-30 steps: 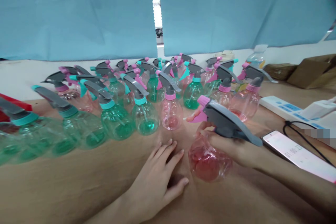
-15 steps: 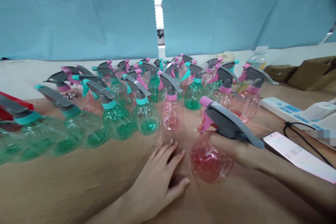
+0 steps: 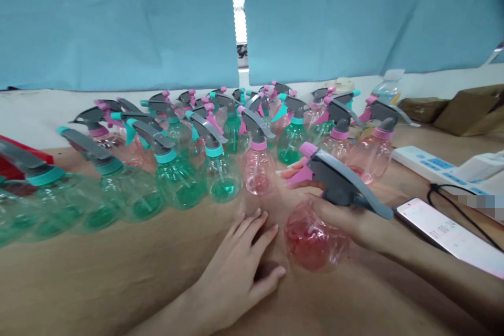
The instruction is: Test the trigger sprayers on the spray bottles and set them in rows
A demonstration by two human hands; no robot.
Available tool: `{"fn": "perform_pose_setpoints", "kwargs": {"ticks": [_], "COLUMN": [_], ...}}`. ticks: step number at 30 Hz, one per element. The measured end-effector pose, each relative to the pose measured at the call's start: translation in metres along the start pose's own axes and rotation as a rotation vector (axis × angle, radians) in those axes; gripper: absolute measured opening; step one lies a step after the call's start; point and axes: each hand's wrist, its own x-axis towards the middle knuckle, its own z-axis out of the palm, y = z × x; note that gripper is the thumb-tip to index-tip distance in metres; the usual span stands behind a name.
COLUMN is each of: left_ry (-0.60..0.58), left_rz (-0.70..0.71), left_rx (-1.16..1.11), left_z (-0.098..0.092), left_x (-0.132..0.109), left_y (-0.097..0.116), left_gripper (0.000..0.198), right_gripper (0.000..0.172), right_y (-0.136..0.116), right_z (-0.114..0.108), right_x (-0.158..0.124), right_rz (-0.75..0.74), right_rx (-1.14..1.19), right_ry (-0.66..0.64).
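Note:
A pink spray bottle [image 3: 311, 241] with red liquid low inside stands on the table just right of centre. My right hand [image 3: 331, 212] is at its neck beneath the grey head, partly hidden by it. Its fingers stretch forward past the pink trigger, and the wrist passes behind the grey rear lever. My left hand [image 3: 232, 262] lies flat on the tabletop left of this bottle, fingers spread, holding nothing. Ahead of it stand a small pink spray bottle [image 3: 260, 170] and a clear spray bottle with a turquoise collar [image 3: 223, 181].
Several green and pink spray bottles [image 3: 181, 184] fill the table's back and left. A phone [image 3: 444, 231], a black cable [image 3: 464, 186] and a white power strip [image 3: 425, 165] lie at right. Brown packages [image 3: 468, 110] sit behind them. A red object [image 3: 27, 155] is far left.
The fingers of my right hand have straightened from their curl round the trigger and now reach forward to the left. The bottle stays in place, and my left hand is still.

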Motion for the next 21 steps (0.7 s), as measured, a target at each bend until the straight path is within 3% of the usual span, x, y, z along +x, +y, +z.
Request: {"fn": "perform_pose_setpoints", "kwargs": {"ticks": [3, 7, 16, 21], "left_ry": [-0.013, -0.015, -0.013, -0.01], "left_rz": [0.0, 0.005, 0.002, 0.004], "left_rx": [0.001, 0.005, 0.011, 0.021], "left_z": [-0.001, 0.0, 0.002, 0.002], "left_x": [0.0, -0.001, -0.001, -0.001], "left_y": [0.001, 0.0, -0.001, -0.001], "left_gripper": [0.055, 0.055, 0.055, 0.055], "right_gripper": [0.012, 0.013, 0.011, 0.011], "right_y": [0.001, 0.0, -0.014, -0.009], "right_z": [0.002, 0.003, 0.0, -0.001], "right_x": [0.0, 0.0, -0.002, -0.004], "right_rz": [0.063, 0.089, 0.145, 0.172], "right_rx": [0.084, 0.107, -0.017, -0.058], "right_ry": [-0.025, 0.048, 0.094, 0.061]}}
